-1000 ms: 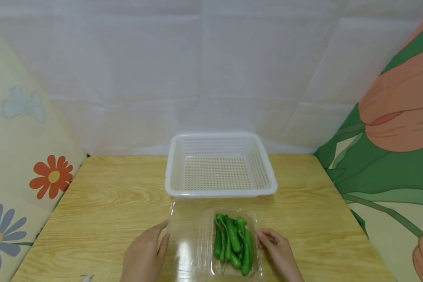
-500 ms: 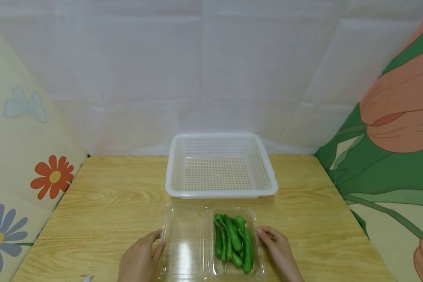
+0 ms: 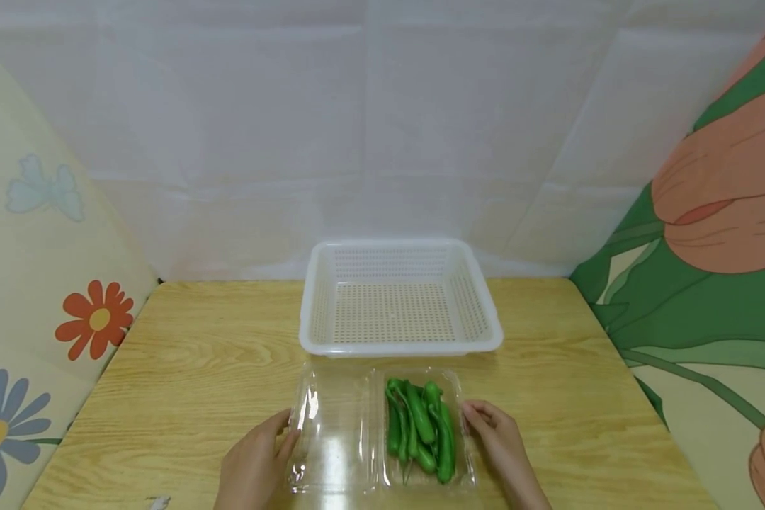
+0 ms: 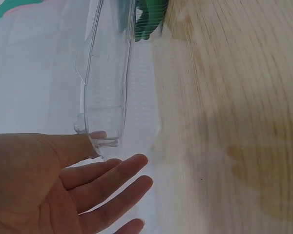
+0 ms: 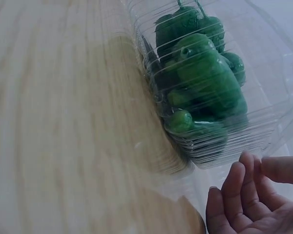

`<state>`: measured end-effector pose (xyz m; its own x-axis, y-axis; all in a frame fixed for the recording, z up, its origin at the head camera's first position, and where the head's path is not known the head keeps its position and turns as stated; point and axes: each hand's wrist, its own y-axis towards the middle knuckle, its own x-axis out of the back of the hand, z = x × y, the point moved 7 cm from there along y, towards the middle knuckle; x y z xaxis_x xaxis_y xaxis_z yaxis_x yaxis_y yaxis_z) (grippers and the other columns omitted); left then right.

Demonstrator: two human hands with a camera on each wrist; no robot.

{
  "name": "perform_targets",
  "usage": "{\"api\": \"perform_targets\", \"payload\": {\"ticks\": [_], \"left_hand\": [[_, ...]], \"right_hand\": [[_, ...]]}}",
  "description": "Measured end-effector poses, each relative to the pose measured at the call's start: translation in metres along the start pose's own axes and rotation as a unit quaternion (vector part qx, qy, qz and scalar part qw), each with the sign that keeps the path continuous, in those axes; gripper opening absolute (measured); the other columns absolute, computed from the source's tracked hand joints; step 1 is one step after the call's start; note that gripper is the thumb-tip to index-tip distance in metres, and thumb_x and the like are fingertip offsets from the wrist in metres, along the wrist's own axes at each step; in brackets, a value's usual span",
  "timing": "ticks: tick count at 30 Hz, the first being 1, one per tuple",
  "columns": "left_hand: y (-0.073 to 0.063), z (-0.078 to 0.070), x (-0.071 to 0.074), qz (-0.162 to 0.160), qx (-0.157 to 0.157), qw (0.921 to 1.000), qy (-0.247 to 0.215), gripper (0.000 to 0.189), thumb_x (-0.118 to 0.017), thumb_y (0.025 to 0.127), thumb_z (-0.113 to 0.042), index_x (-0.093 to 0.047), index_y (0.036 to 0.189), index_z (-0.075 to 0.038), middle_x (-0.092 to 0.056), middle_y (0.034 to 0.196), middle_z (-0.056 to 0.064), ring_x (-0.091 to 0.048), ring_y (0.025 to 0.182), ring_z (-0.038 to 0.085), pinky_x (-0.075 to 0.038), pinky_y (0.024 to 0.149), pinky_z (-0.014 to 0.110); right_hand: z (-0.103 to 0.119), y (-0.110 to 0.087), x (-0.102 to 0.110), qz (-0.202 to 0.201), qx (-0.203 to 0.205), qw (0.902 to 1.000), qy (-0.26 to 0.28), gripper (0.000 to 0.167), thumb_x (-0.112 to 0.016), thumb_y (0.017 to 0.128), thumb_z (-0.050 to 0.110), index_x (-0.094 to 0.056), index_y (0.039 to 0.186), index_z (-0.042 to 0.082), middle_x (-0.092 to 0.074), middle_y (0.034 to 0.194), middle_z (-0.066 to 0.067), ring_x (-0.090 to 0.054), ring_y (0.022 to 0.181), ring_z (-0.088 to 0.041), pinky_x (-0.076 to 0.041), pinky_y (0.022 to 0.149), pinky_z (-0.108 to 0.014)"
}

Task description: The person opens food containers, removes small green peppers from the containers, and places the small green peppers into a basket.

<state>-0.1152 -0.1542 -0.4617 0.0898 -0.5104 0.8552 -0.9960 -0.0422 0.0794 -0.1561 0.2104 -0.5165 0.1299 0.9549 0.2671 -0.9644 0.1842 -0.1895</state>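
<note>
An opened clear plastic clamshell box (image 3: 379, 489) lies unfolded in front of me, its lid on the left and its ribbed tray on the right. Several green peppers (image 3: 423, 425) fill the tray. My left hand (image 3: 253, 460) holds the lid's outer edge; in the left wrist view its thumb overlaps the corner of the plastic (image 4: 105, 112), with the other fingers spread below. At the tray's right rim, my right hand (image 3: 500, 448) pinches the edge between thumb and fingertips, as the right wrist view shows beside the peppers (image 5: 205, 78).
Just behind the box stands a white perforated plastic basket (image 3: 400, 349) with nothing in it. Both are on a wood-grain table (image 3: 197, 340). A pale sheet (image 3: 261, 142) hangs behind, and flower-patterned panels (image 3: 707, 297) flank the sides. A small whitish mark (image 3: 159, 503) shows at the front left.
The lid has swung down leftward to lie flat, my left hand moving left and down with it. Since half a second ago, the box with its peppers has shifted slightly away from me.
</note>
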Motion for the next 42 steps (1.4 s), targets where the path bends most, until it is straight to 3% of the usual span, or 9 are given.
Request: {"api": "perform_targets", "payload": {"ticks": [8, 16, 25, 30, 37, 42], "left_hand": [[0.006, 0.001, -0.003, -0.009, -0.006, 0.9999, -0.003, 0.034, -0.072, 0.090, -0.020, -0.068, 0.119, -0.004, -0.073, 0.095, 0.003, -0.069, 0.078, 0.021, -0.054, 0.065, 0.042], [0.011, 0.004, -0.007, 0.014, 0.004, 0.9997, -0.022, 0.036, -0.071, 0.091, -0.020, -0.066, 0.121, -0.001, -0.073, 0.094, 0.002, -0.068, 0.078, 0.019, -0.054, 0.065, 0.041], [0.016, 0.006, -0.010, 0.017, 0.012, 0.9997, -0.016, 0.038, -0.070, 0.092, -0.021, -0.065, 0.123, 0.000, -0.072, 0.094, 0.000, -0.067, 0.076, 0.016, -0.054, 0.064, 0.041], [0.017, 0.005, -0.011, 0.018, 0.014, 0.9996, -0.018, 0.041, -0.070, 0.092, -0.018, -0.062, 0.126, 0.003, -0.072, 0.092, -0.001, -0.063, 0.069, 0.012, -0.052, 0.058, 0.033], [0.019, 0.008, -0.015, 0.020, 0.026, 0.9993, -0.021, 0.041, -0.069, 0.093, -0.018, -0.062, 0.128, 0.001, -0.072, 0.094, 0.000, -0.066, 0.074, 0.016, -0.052, 0.060, 0.036], [0.018, 0.007, -0.016, 0.017, 0.029, 0.9989, -0.032, 0.041, -0.067, 0.095, -0.020, -0.061, 0.129, 0.002, -0.073, 0.101, 0.003, -0.069, 0.083, 0.021, -0.055, 0.068, 0.043]], "right_hand": [[0.001, 0.007, -0.001, -0.006, 0.001, 1.0000, -0.003, 0.029, -0.063, 0.098, 0.018, -0.066, 0.107, -0.009, -0.068, 0.081, -0.007, -0.061, 0.074, -0.008, -0.048, 0.075, -0.019], [0.000, 0.014, -0.002, -0.009, -0.011, 0.9999, -0.004, 0.030, -0.064, 0.098, 0.023, -0.068, 0.105, -0.006, -0.068, 0.081, -0.006, -0.059, 0.077, -0.010, -0.046, 0.076, -0.019], [0.000, 0.018, -0.007, -0.018, 0.001, 0.9995, 0.027, 0.030, -0.064, 0.098, 0.021, -0.067, 0.106, -0.008, -0.067, 0.081, -0.005, -0.059, 0.075, -0.008, -0.047, 0.074, -0.018], [-0.007, 0.017, -0.006, -0.030, 0.004, 0.9985, 0.045, 0.031, -0.064, 0.098, 0.022, -0.068, 0.108, -0.007, -0.069, 0.084, -0.002, -0.061, 0.078, -0.005, -0.050, 0.075, -0.016], [-0.014, 0.014, -0.004, -0.049, 0.048, 0.9969, 0.039, 0.033, -0.064, 0.098, 0.022, -0.070, 0.112, -0.007, -0.068, 0.082, 0.004, -0.061, 0.080, -0.004, -0.049, 0.076, -0.015], [-0.013, 0.015, -0.004, -0.044, 0.067, 0.9958, 0.045, 0.032, -0.066, 0.097, 0.020, -0.069, 0.115, -0.006, -0.072, 0.092, 0.004, -0.063, 0.085, -0.002, -0.049, 0.080, -0.013]]}}
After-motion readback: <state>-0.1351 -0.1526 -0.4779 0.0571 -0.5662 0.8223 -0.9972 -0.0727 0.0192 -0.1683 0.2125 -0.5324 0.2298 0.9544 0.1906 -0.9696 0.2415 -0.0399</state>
